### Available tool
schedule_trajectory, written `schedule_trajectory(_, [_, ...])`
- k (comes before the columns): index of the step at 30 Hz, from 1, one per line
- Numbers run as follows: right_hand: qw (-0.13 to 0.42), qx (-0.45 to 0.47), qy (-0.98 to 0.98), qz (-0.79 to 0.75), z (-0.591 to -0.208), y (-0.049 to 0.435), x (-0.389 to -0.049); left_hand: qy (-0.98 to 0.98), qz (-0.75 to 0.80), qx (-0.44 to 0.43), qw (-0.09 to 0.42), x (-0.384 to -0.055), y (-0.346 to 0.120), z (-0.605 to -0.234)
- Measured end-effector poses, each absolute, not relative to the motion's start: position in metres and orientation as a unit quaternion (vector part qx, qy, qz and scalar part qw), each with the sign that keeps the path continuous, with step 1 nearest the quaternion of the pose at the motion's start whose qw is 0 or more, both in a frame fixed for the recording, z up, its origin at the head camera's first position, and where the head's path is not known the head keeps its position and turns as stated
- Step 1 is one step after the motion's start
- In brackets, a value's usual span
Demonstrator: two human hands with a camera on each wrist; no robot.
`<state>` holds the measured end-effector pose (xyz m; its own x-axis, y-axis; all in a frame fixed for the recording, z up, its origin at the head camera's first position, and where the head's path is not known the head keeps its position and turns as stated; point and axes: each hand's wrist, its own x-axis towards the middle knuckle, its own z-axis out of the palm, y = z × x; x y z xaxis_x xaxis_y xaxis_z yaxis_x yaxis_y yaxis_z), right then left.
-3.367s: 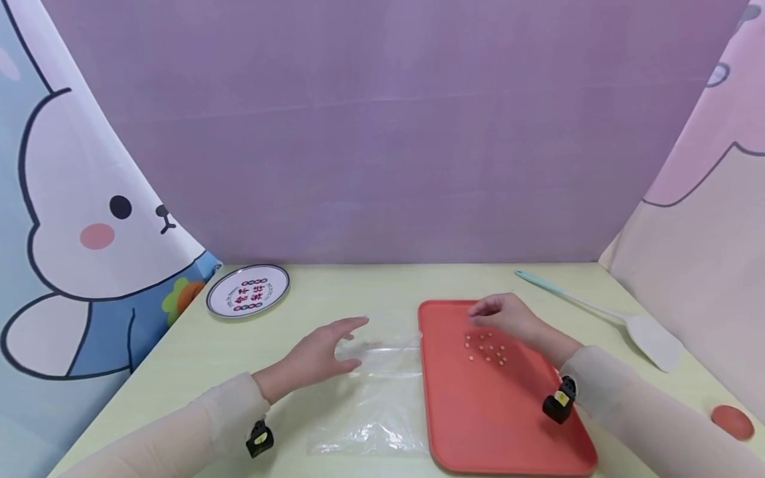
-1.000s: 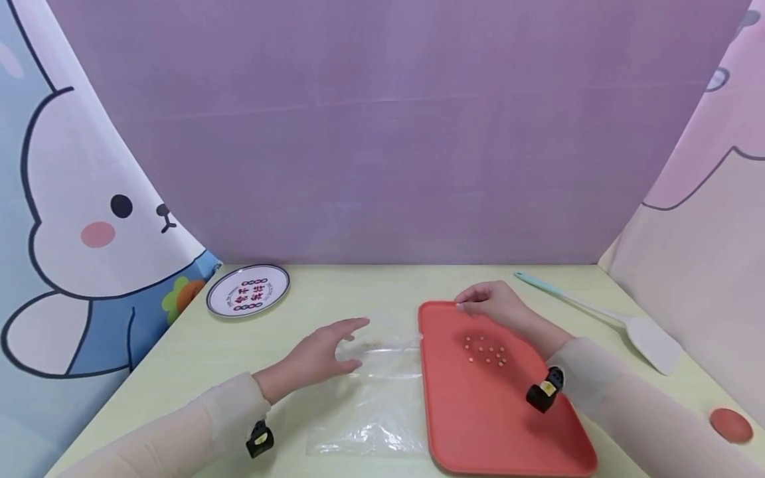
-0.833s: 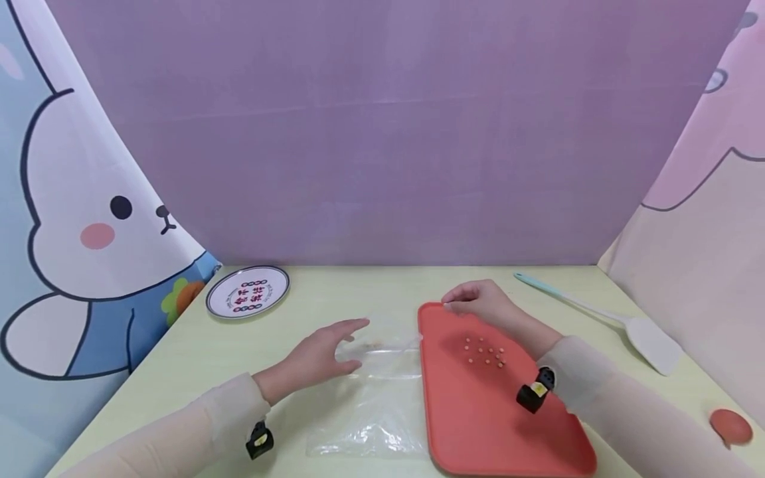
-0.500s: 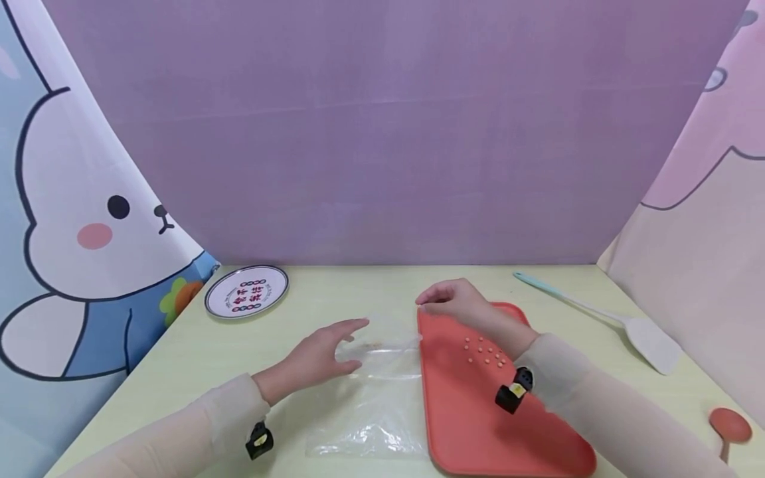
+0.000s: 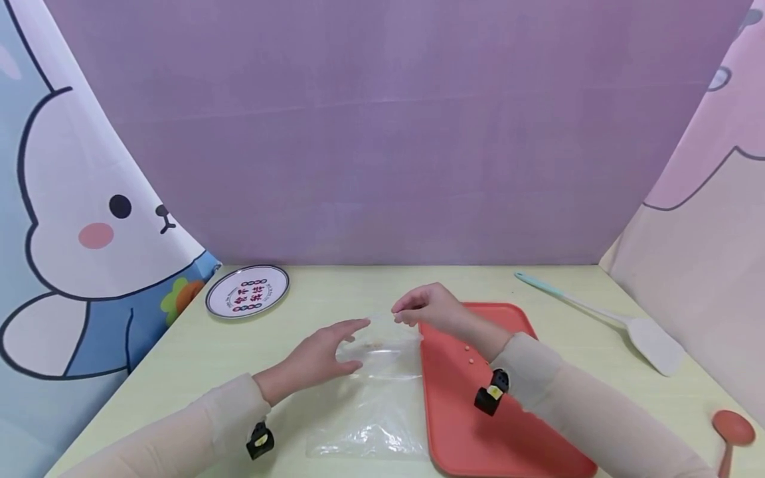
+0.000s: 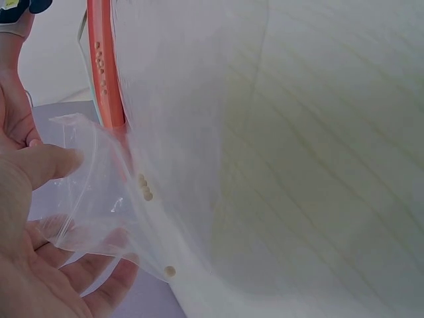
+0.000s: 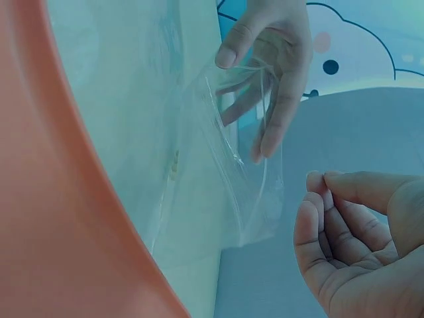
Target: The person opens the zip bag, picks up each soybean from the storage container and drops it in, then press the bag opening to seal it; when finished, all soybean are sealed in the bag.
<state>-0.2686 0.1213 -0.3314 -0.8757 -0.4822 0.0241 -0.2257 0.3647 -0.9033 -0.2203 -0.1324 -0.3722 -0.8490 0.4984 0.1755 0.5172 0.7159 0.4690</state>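
Note:
A clear zip bag (image 5: 373, 408) lies on the table, its mouth raised at the far end. My left hand (image 5: 313, 355) spreads that mouth with thumb and fingers wide apart, and the fingers show through the plastic in the left wrist view. A few soybeans (image 6: 146, 187) sit inside the bag. My right hand (image 5: 430, 309) hovers by the bag's mouth at its right, thumb and index finger (image 7: 315, 179) pinched together on a soybean that the fingertips mostly hide. Beneath the right forearm is a red tray (image 5: 460, 405) with loose soybeans (image 5: 471, 361), most of them covered from the head view.
Back left stands a white plate (image 5: 224, 292) with red lettering. A spatula (image 5: 648, 342) with a pale green handle lies to the tray's right, and a red spoon (image 5: 732, 428) is at the front right. Cloth walls (image 5: 382, 166) close off the back and sides.
From over the soybeans, my right hand has picked one off the tray, lifted it and travelled left to the bag's mouth. My left hand and the bag have stayed put.

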Motion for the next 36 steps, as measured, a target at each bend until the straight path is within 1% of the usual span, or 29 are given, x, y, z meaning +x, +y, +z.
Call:
schedule_trajectory(13, [0.135,-0.222,0.82,-0.509,-0.339,0.115,-0.271,-0.924,-0.258,-0.281,0.024,-0.219,-0.133,-0.373])
schedule_trajectory(18, [0.123,-0.208,0.831,-0.501,-0.338,0.118,-0.271,-0.926,-0.258,-0.274,0.022,-0.218,-0.133,-0.373])
schedule_trajectory(22, [0.111,-0.184,0.84,-0.499,-0.334,0.126,-0.272,-0.926,-0.258,-0.273,0.021,-0.218,-0.134,-0.373])
schedule_trajectory(27, [0.105,-0.175,0.849,-0.487,-0.331,0.143,-0.273,-0.927,-0.251,-0.278,0.027,-0.218,-0.135,-0.372])
schedule_trajectory(32, [0.109,-0.168,0.859,-0.471,-0.332,0.162,-0.273,-0.928,-0.252,-0.273,0.023,-0.218,-0.134,-0.371])
schedule_trajectory(36, [0.115,-0.144,0.867,-0.464,-0.339,0.175,-0.276,-0.929,-0.256,-0.267,0.018,-0.218,-0.133,-0.372])
